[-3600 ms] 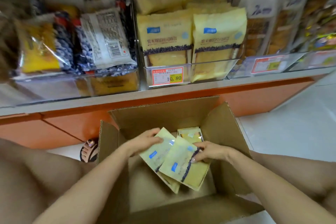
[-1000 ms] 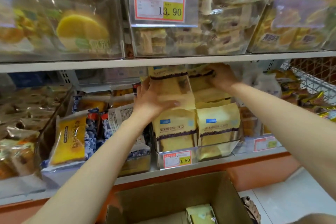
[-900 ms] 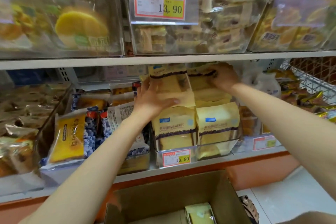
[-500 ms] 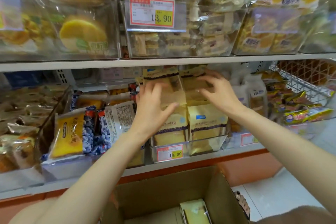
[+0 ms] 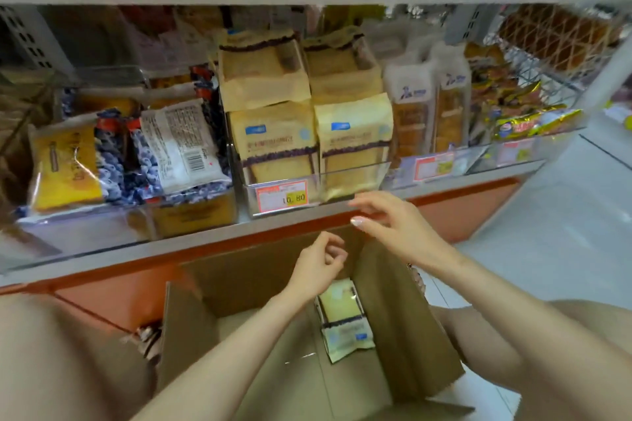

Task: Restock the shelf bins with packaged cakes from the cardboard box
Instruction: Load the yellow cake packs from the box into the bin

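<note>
The fingers [image 5: 333,246] of the left hand [image 5: 314,270] are loosely curled around nothing. The right hand [image 5: 400,232] has its fingers spread and relaxed, equally bare. A moment ago both were up at the clear shelf bin [image 5: 355,178], settling two cream-yellow packaged cakes [image 5: 263,68] on top of the stack. Now I have them down off the shelf, and those packs lie across the upright front row [image 5: 273,143]. I read that as one load delivered and the reach for the next under way. Both forearms angle in over the open cardboard box [image 5: 239,280]. The left hand is lower, just above the remaining cakes [image 5: 342,314] against its right wall; there are perhaps two packs, though blur leaves the count unsure. The right hand hovers level with the shelf edge [image 5: 205,232], holding nothing.
</note>
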Demonstrator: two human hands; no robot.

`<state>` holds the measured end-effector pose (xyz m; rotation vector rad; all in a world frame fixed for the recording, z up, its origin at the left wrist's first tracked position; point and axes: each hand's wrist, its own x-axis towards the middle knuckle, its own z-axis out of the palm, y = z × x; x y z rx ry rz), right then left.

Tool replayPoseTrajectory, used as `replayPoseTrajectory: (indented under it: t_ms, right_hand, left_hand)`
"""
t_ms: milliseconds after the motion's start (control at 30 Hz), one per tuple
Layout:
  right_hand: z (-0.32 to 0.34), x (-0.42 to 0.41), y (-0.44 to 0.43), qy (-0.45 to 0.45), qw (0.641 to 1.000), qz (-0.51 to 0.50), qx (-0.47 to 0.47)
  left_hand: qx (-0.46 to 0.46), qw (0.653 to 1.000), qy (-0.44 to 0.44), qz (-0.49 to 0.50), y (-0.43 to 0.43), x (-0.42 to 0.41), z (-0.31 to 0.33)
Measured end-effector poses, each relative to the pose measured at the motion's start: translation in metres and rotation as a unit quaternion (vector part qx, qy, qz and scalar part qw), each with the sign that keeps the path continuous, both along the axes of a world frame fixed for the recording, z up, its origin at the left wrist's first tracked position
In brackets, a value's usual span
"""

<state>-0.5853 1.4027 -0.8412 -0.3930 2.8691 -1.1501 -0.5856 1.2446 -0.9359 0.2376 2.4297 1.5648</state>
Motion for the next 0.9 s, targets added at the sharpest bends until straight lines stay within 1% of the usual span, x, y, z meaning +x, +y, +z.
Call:
replayPoseTrajectory:
  t_ms: [67, 133, 233, 333, 433, 567, 767, 833, 900]
  right_hand:
    - [-0.024, 0.008, 0.004, -0.043, 0.998, 0.026, 0.038]
    - [-0.044, 0.014, 0.010, -0.080, 0.992, 0.049, 0.082]
    - [-0.062, 0.018, 0.020, -0.126, 0.981, 0.073, 0.131]
    - [-0.071, 0.011, 0.027, -0.159, 0.974, 0.080, 0.140]
    - [-0.078, 0.001, 0.026, -0.165, 0.973, 0.088, 0.136]
    - [-0.079, -0.008, 0.026, -0.182, 0.968, 0.099, 0.143]
    - [-0.077, -0.010, 0.023, -0.205, 0.957, 0.107, 0.173]
    - [-0.077, -0.011, 0.022, -0.211, 0.951, 0.108, 0.196]
    - [-0.079, -0.011, 0.022, -0.217, 0.944, 0.114, 0.222]
  left_hand:
    - [-0.018, 0.993, -0.115, -0.003, 0.001, 0.003, -0.042]
    - [-0.034, 0.978, -0.206, 0.005, 0.000, 0.006, -0.078]
    - [-0.018, 0.951, -0.305, 0.035, -0.003, 0.012, -0.118]
    - [-0.027, 0.921, -0.383, 0.064, -0.002, 0.019, -0.155]
    - [-0.046, 0.914, -0.403, 0.028, 0.006, 0.017, -0.190]
    - [-0.018, 0.905, -0.424, -0.011, 0.021, 0.009, -0.207]
    - [-0.011, 0.911, -0.412, -0.008, 0.025, 0.002, -0.218]
    - [-0.002, 0.919, -0.395, -0.009, 0.021, 0.002, -0.214]
    - [-0.013, 0.931, -0.365, -0.010, 0.019, 0.001, -0.205]
